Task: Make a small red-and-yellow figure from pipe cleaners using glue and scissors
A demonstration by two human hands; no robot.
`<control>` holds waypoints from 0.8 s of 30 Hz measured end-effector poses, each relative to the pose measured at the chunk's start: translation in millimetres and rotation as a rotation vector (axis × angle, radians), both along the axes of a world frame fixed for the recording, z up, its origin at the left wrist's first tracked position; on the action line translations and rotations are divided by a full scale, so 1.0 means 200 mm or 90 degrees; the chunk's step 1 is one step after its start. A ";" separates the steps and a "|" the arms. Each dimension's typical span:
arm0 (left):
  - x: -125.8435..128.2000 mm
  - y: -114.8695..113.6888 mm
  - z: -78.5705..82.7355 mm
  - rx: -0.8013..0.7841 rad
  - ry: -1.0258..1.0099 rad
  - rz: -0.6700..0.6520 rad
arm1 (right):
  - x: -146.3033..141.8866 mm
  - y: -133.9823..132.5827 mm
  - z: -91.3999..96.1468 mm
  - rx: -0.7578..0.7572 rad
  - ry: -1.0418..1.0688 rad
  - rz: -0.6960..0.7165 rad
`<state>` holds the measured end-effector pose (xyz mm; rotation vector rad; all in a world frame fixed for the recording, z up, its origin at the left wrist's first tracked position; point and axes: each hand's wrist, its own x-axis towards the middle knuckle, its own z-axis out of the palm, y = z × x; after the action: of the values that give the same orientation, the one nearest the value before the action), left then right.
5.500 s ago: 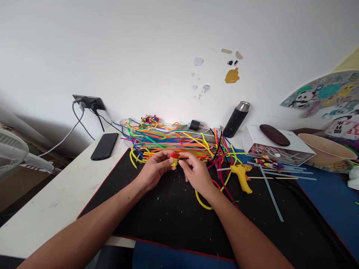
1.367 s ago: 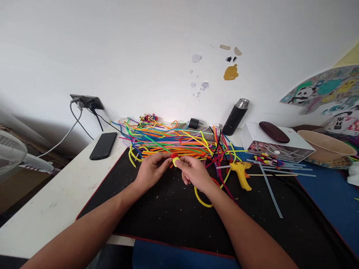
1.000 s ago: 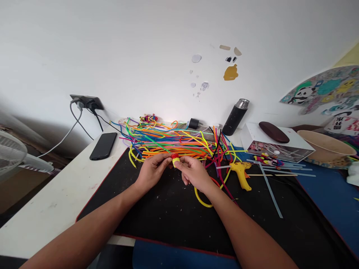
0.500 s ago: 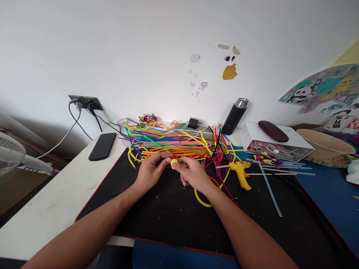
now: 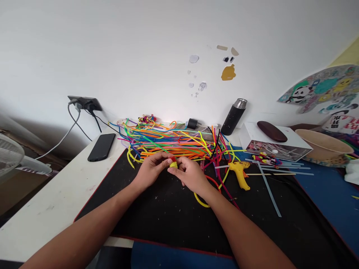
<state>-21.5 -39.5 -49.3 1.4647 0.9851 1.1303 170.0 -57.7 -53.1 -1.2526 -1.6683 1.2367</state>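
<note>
My left hand (image 5: 150, 171) and my right hand (image 5: 191, 174) meet over the black mat (image 5: 168, 216), fingertips pinched together on a small yellow and red pipe-cleaner piece (image 5: 173, 163). A yellow pipe cleaner (image 5: 200, 201) curls out from under my right wrist onto the mat. Just behind my hands lies a big heap of coloured pipe cleaners (image 5: 174, 142).
A yellow glue gun (image 5: 239, 172) and several clear glue sticks (image 5: 269, 188) lie right of my hands. A black phone (image 5: 101, 146) rests on the white table at left, a black flask (image 5: 233, 117) and white box (image 5: 276, 141) at the back right, a fan (image 5: 11, 158) far left.
My hands stayed in place and kept turning the small yellow and red piece between the fingertips; my right fingers have closed further over it. The view drifted slightly.
</note>
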 end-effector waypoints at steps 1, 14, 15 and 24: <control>0.00 0.00 0.00 -0.015 -0.013 0.002 | 0.00 0.00 0.00 0.004 0.000 -0.002; 0.01 0.00 0.00 -0.095 -0.179 0.038 | -0.01 -0.01 0.01 -0.022 0.089 0.050; 0.01 0.00 0.01 -0.099 -0.188 0.034 | -0.01 -0.01 0.01 -0.024 0.089 0.049; 0.00 0.02 0.02 -0.136 -0.201 0.003 | 0.00 0.00 0.00 0.009 0.042 0.055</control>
<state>-21.3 -36.4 -45.5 1.0756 0.8571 1.1778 169.6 -57.9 -52.8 -1.1305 -1.6960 1.3007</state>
